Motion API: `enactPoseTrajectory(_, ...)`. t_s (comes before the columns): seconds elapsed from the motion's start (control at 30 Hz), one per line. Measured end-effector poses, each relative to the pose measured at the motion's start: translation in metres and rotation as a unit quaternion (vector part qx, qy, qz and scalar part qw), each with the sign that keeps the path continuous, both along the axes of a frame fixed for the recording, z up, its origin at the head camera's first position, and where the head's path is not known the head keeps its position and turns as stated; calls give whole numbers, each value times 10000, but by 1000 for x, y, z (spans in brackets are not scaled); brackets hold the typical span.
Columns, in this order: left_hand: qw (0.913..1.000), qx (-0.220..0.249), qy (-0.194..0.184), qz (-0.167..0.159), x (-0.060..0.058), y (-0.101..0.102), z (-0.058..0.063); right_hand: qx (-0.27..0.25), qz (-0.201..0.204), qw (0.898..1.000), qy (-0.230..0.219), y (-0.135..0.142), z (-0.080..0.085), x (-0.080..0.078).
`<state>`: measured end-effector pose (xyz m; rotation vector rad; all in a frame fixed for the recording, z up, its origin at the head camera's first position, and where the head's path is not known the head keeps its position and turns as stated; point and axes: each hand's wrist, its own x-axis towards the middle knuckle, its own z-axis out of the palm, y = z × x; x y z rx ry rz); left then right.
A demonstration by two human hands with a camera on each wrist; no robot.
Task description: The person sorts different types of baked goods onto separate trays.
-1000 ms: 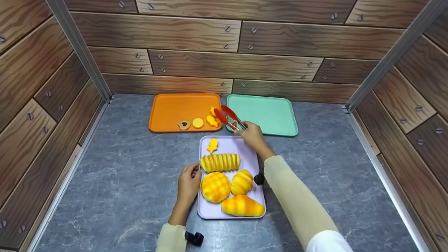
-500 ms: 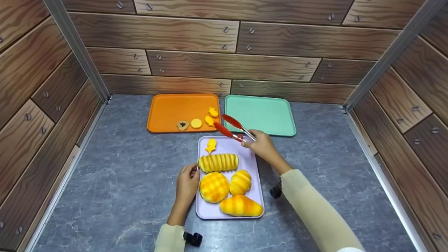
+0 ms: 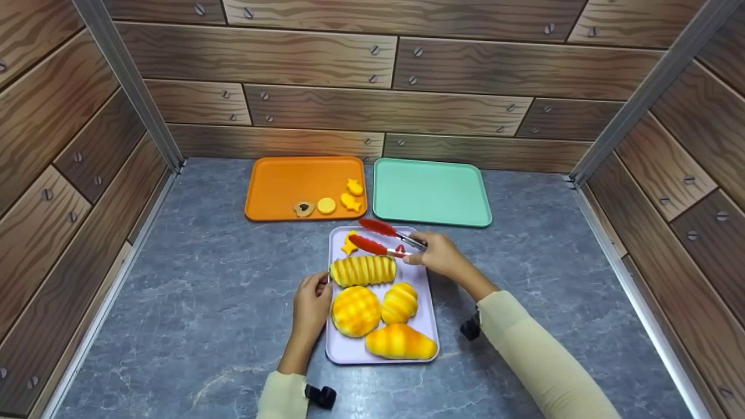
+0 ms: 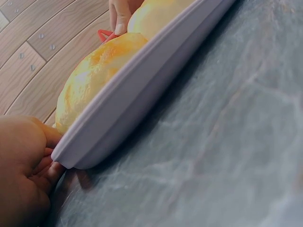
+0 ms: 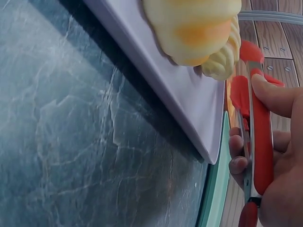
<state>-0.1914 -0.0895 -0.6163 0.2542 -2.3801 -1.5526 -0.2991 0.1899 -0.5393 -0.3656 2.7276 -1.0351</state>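
Note:
My right hand [image 3: 439,254] holds a pair of tongs [image 5: 260,137] with red tips and red grips, its thumb on one arm and its fingers on the other. In the head view the spread tips overlap a yellow fish-shaped piece [image 3: 348,247] at the top of a lilac tray [image 3: 416,291]. My left hand [image 3: 311,302] pinches the left rim of that tray; in the left wrist view its thumb and fingers meet around the edge. Below the fish lie a ridged long bread [image 3: 364,270], a round checkered bun [image 3: 355,311], a small striped roll [image 3: 400,303] and a croissant-like bread [image 3: 401,342].
Behind the lilac tray, an orange tray [image 3: 291,180] holds two yellow fish pieces [image 3: 351,202], a round yellow cookie [image 3: 326,206] and a brown cookie with a dark heart [image 3: 303,208]. A green tray [image 3: 430,192] stands right of it. Wood-patterned walls [image 3: 326,105] enclose the grey tabletop [image 3: 221,291].
My right hand has drawn the tongs back from beside the orange tray toward the fish on the lilac tray, and the tips have come lower in the head view. My left hand stays put.

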Motion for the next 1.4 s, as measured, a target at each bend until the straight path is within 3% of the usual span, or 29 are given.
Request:
enactPoseTrajectory(0.53, 9999, 118, 1, -18, 0, 0, 0, 226, 272, 9986, -404, -5, 3, -13)
enactPoseTrajectory(0.83, 9999, 114, -65, 15, -1, 1, -3, 159, 174, 9990, -390, -9, -4, -20)
enactPoseTrajectory(1.4, 10000, -34, -37, 13, -1, 0, -1, -706, -57, 9975, 24, -8, -16, -10)
